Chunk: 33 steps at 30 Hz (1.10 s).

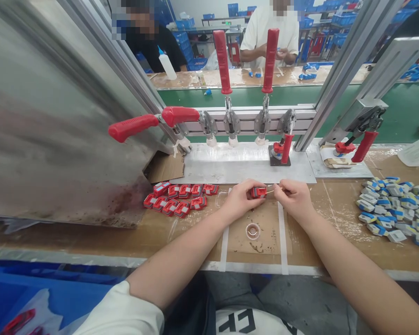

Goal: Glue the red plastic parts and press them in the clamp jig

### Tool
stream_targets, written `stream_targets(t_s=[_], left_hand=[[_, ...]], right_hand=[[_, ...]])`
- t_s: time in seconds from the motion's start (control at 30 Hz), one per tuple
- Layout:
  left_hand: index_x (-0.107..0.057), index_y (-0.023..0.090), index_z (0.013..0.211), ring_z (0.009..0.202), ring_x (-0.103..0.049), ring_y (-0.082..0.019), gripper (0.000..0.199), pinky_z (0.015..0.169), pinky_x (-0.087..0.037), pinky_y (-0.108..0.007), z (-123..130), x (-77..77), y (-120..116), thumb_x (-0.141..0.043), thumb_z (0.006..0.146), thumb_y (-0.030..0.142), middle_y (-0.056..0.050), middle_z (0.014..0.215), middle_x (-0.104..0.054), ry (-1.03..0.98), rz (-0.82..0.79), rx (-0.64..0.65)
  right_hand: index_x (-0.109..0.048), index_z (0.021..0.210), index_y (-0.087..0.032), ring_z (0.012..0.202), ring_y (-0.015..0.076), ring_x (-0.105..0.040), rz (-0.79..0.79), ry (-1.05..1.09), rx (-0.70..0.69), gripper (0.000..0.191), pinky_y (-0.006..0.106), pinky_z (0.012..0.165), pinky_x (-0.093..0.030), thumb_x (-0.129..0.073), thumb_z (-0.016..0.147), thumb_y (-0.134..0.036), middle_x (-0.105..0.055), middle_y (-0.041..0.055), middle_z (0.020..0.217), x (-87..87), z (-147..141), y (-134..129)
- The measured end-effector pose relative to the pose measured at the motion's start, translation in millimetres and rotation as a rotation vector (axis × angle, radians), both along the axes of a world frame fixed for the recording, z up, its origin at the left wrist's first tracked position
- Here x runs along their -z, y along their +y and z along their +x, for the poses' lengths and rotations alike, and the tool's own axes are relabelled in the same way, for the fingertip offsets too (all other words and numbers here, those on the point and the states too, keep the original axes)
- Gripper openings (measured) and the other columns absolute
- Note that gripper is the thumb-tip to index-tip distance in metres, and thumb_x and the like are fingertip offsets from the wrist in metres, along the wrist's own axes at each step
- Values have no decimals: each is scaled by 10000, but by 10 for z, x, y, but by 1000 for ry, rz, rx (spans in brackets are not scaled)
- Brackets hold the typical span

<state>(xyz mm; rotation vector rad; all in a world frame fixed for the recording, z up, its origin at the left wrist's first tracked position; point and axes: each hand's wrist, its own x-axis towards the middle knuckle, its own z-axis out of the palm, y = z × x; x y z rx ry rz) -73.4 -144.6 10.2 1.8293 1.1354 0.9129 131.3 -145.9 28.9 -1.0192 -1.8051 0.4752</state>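
Note:
Between the thumb and fingers of my left hand (243,199) is a small red and grey plastic part (259,192), held just above the cardboard-covered bench. My right hand (295,197) pinches a thin pale stick (271,190), whose far end reaches the red part. Whether its tip touches the inside of the part is too small to tell. Below both hands stands a small round clear dish (253,231) with a little liquid in it. Left of my left hand, several similar red parts (183,191) lie in two rows.
Red-handled toggle clamps (232,123) line a metal frame behind my hands. One clamp (282,151) presses on a red part. A pile of white, blue and yellow parts (394,204) lies at right. A metal panel (63,116) stands at left. Two people sit across the bench.

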Motion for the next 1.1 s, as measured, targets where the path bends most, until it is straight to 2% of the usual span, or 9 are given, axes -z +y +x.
stream_targets(t_s=[0.1, 0.17, 0.23, 0.4, 0.7, 0.8, 0.9, 1.0, 1.1], left_hand=[[-739, 212, 1109, 1063, -676, -228, 301, 890, -539, -327, 1, -2, 6, -779, 811, 184, -69, 1161, -725, -39, 12, 12], [-746, 215, 1111, 1065, -676, -224, 312, 890, -543, -326, 3, -6, 6, -780, 806, 162, -70, 1196, -719, -43, 14, 21], [-750, 222, 1118, 1026, -681, -210, 329, 859, -549, -314, 3, -8, 2, -789, 798, 157, -65, 1207, -717, -37, 7, 23], [-756, 225, 1118, 1043, -684, -211, 347, 901, -553, -328, 3, 7, 3, -807, 785, 142, -56, 1185, -726, -64, 11, 27], [-756, 220, 1113, 1043, -681, -215, 346, 936, -543, -346, 4, 13, 7, -816, 780, 148, -59, 1162, -731, -72, 15, 26], [-755, 217, 1103, 1025, -681, -211, 325, 891, -540, -322, 4, 16, 5, -807, 788, 155, -60, 1159, -730, -73, -3, 24], [-754, 214, 1100, 934, -677, -186, 308, 799, -526, -289, 4, 18, 6, -806, 798, 181, -49, 1111, -730, -64, -26, 27], [-749, 219, 1114, 907, -669, -177, 338, 775, -512, -283, 6, 11, 6, -823, 786, 189, -39, 1098, -727, -58, -34, 31], [-748, 226, 1111, 940, -669, -182, 341, 804, -512, -293, 9, 4, 5, -824, 782, 180, -35, 1108, -727, -52, -29, 32]], right_hand=[[-333, 587, -215, 495, 84, -284, -11, 56, -243, 402, 254, 502, -236, -550, 924, -197, -321, -60, 539, -52, -25, -83], [-341, 601, -214, 497, 83, -287, -18, 14, -479, 394, 256, 511, -236, -556, 930, -183, -322, -63, 544, -49, -65, -141], [-312, 607, -212, 499, 81, -276, -26, -81, -629, 405, 259, 518, -219, -578, 908, -159, -295, -72, 542, -18, -112, -187], [-280, 604, -209, 511, 84, -244, -42, -279, -700, 421, 267, 530, -186, -612, 853, -136, -270, -81, 541, 61, -170, -224], [-294, 595, -208, 511, 83, -245, -60, -248, -706, 426, 261, 529, -192, -612, 870, -140, -262, -82, 545, 54, -166, -215], [-334, 590, -207, 500, 82, -258, -100, -78, -626, 406, 257, 514, -211, -585, 905, -158, -290, -74, 545, 33, -128, -174], [-371, 580, -206, 507, 87, -295, -175, 134, -305, 402, 254, 511, -240, -579, 925, -213, -343, -60, 550, 17, -71, -101], [-406, 568, -205, 535, 102, -336, -282, 214, -16, 409, 256, 530, -278, -594, 916, -308, -374, -48, 550, 22, -38, -20], [-433, 561, -204, 558, 115, -365, -358, 195, 30, 411, 263, 552, -305, -597, 894, -382, -390, -40, 551, 37, -43, 40]])
